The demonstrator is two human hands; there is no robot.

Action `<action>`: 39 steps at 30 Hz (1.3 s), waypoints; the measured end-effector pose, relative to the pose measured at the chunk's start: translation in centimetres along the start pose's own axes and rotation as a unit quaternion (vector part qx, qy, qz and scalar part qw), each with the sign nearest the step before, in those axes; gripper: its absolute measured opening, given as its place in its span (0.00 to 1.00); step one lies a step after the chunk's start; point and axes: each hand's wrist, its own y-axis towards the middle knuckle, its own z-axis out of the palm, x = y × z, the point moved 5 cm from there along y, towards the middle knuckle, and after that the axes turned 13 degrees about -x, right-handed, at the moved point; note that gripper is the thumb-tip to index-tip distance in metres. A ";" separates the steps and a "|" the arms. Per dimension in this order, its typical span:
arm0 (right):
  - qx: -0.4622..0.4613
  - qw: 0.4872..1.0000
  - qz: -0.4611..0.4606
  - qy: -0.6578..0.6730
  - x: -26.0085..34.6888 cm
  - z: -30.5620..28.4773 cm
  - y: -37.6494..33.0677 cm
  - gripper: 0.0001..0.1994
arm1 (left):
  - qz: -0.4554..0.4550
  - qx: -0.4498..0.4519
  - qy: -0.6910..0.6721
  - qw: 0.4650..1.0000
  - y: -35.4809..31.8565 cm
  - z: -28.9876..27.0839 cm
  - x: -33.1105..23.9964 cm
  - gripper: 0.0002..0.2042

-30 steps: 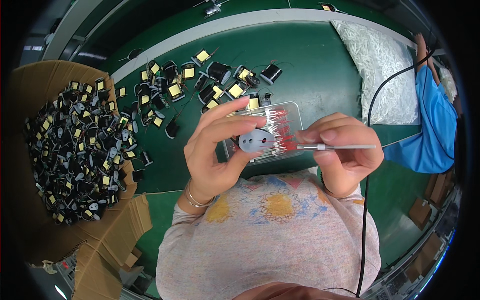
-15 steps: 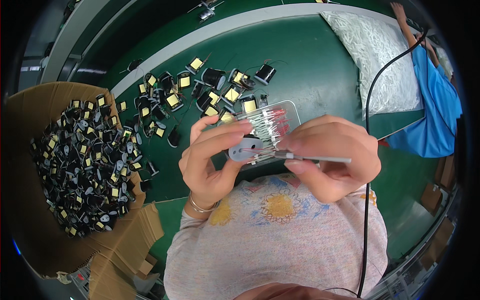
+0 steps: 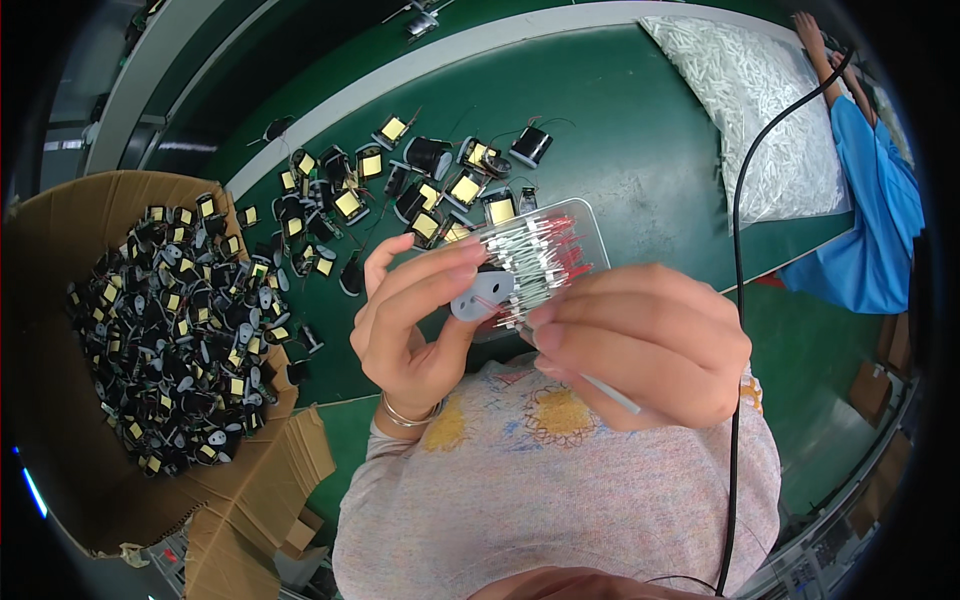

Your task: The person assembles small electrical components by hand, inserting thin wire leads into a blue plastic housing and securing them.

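My left hand (image 3: pixel 410 320) is closed on a small black part with a rounded grey end plate (image 3: pixel 484 297). The plate faces up, shows small holes, and has thin reddish wire by it. My right hand (image 3: pixel 650 340) pinches a slim metal tool like tweezers (image 3: pixel 610 393), its rear end sticking out below the fingers. The tool's tip is mostly hidden by my fingertips, close to the plate. Just beyond both hands lies a clear plastic tray (image 3: pixel 598 235) holding many thin white pieces with red ends (image 3: pixel 535 255).
Loose black parts with yellow pads (image 3: pixel 350 205) lie on the green table (image 3: pixel 610 120). A cardboard box (image 3: pixel 60 215) full of them stands left. At the far right are a clear bag of white pieces (image 3: pixel 770 120), a hanging black cable (image 3: pixel 738 260) and a person in blue (image 3: pixel 850 240).
My right hand has turned and dropped slightly, so the tool now slants downward instead of lying nearly level. My left hand has shifted slightly left with the grey-ended part.
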 end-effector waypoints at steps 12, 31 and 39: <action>-0.072 0.997 -0.014 -0.003 0.0 0.1 -0.3 0.14 | 0.000 -0.008 -0.004 1.000 -0.2 -0.1 -0.1 0.14; -0.018 0.998 0.028 0.045 -0.3 -0.1 0.2 0.12 | -0.003 -0.011 -0.003 1.000 -0.1 -0.3 -0.4 0.13; -0.039 0.998 0.021 0.053 -0.3 0.4 0.2 0.11 | 0.011 -0.011 0.017 1.000 -0.1 -0.4 -0.6 0.13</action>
